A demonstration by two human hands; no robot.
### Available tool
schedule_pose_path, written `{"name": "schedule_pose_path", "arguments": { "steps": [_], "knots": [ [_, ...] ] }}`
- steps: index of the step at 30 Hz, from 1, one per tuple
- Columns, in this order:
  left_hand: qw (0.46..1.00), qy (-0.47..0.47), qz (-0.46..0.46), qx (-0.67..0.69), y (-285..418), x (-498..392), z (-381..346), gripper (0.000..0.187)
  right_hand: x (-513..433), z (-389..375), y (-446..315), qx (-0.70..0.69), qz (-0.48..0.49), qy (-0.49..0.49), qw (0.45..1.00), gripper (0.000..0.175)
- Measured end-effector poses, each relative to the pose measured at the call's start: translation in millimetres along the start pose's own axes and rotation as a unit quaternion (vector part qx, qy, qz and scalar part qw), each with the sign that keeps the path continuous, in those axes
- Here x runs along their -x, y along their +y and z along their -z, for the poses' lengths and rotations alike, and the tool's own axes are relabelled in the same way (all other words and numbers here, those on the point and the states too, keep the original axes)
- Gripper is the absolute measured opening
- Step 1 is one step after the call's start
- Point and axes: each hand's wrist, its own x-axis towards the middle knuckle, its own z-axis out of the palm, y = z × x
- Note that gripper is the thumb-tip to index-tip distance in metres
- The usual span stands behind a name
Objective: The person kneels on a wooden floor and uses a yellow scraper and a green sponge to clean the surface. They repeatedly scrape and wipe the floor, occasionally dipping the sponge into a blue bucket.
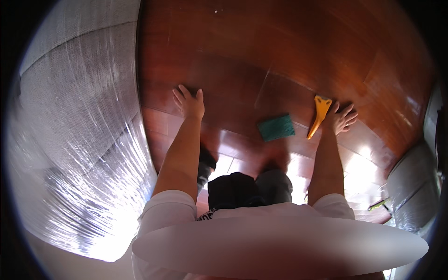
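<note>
My left hand [189, 103] is spread over the reddish-brown wooden floor [227, 77], near the wrapped furniture on the left, with nothing in it. On the right, my right hand [343, 119] also has its fingers apart and holds nothing. Just left of that hand lies a yellow scraper [320, 113], its wide end towards the top of the view; hand and tool nearly meet, and whether they touch I cannot tell. A green scouring pad [276, 128] lies flat on the boards between my two arms, closer to the scraper than to my left hand.
Grey upholstered furniture under clear plastic film [84, 105] fills the left side. More grey wrapped furniture [414, 185] stands at the lower right, with a green-and-black long-handled thing [379, 204] beside it. Small white bits [218, 11] lie on the far floor.
</note>
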Motion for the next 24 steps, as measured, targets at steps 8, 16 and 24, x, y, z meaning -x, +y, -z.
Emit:
{"name": "schedule_pose_path", "arguments": {
  "steps": [8, 16, 24],
  "knots": [
    [0.995, 0.101, -0.014, -0.019, -6.7, 2.2, -30.3, 0.077, 2.1, 3.8, -3.7, 0.011, -0.018, -0.027, 0.999, 0.068],
    [0.986, 0.161, -0.035, -0.002, -8.6, 3.6, -36.2, 0.077, 0.3, 2.4, -1.7, -0.003, -0.017, -0.032, 0.999, 0.068],
    [0.989, 0.143, -0.025, -0.022, -3.6, 5.2, -30.1, 0.077, -2.5, -6.4, 6.4, -0.016, -0.022, -0.019, 0.999, 0.07]
  ]
}}
